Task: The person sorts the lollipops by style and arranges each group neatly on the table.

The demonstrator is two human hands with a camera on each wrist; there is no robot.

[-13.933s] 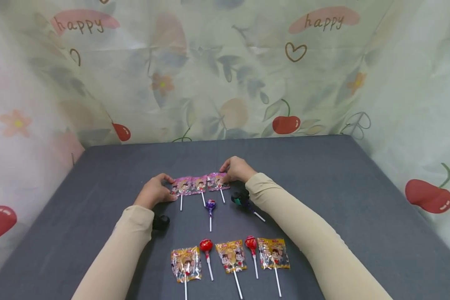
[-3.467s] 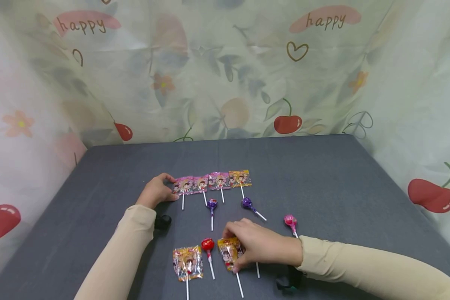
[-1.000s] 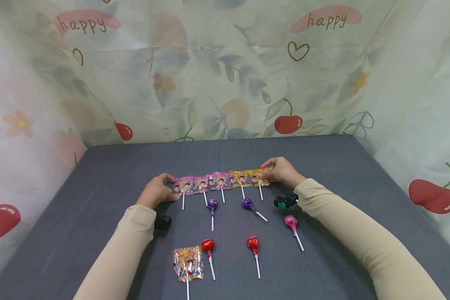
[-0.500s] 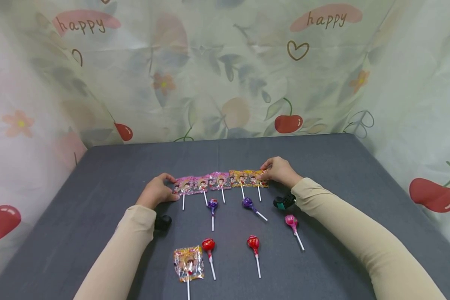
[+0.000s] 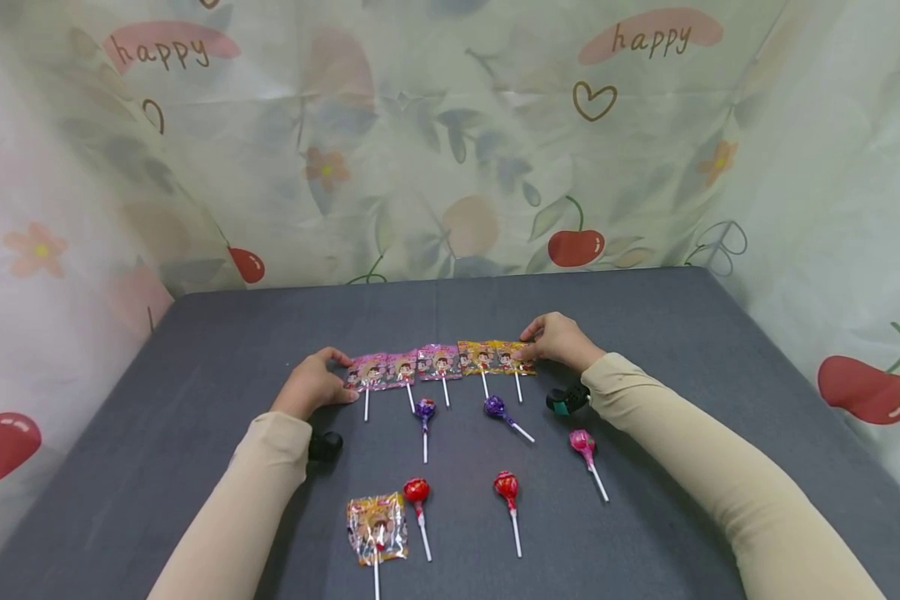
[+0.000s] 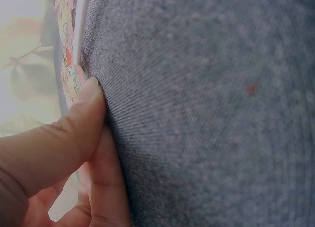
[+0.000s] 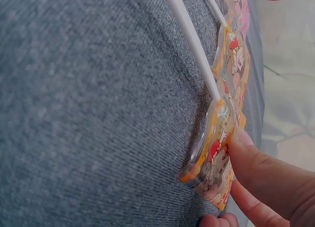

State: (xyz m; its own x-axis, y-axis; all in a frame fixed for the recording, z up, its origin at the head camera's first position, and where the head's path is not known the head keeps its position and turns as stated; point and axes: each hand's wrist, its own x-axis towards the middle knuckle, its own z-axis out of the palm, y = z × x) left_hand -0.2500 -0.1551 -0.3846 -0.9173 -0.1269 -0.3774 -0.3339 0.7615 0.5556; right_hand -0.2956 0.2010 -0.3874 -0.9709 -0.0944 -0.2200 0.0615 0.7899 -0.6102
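Pale curtains (image 5: 450, 150) printed with cherries and leaves hang behind and beside a dark cloth-covered table (image 5: 667, 350). Two cream sleeves (image 5: 236, 483) reach over it from the near side, each with a black wrist device (image 5: 567, 402) by the cuff.

Toward the far side lies a row of five flat wrapped lollipops, three pink then two yellow, sticks pointing nearer. The left hand (image 5: 309, 385) holds the end pink packet (image 5: 366, 372), thumb and forefinger bent about its left edge with a gap between their tips. The right hand (image 5: 562, 343) pinches the end yellow packet (image 5: 507, 362), thumb on its face. Well apart, nearer the person, lies a lone yellow packet (image 5: 377, 527), just beside a red ball lollipop (image 5: 417, 490).

The step looks like squaring the fifth packet against its neighbour. Next, the right hand would probably need to release without dragging the wrapper, then fetch the lone packet while the left steadies the row.

Fingers cover the end yellow packet's right edge in the head view, and the lone packet's stick runs off the bottom. The left wrist view shows only a sliver of pink wrapper; how firmly that hand grips is hard to judge.
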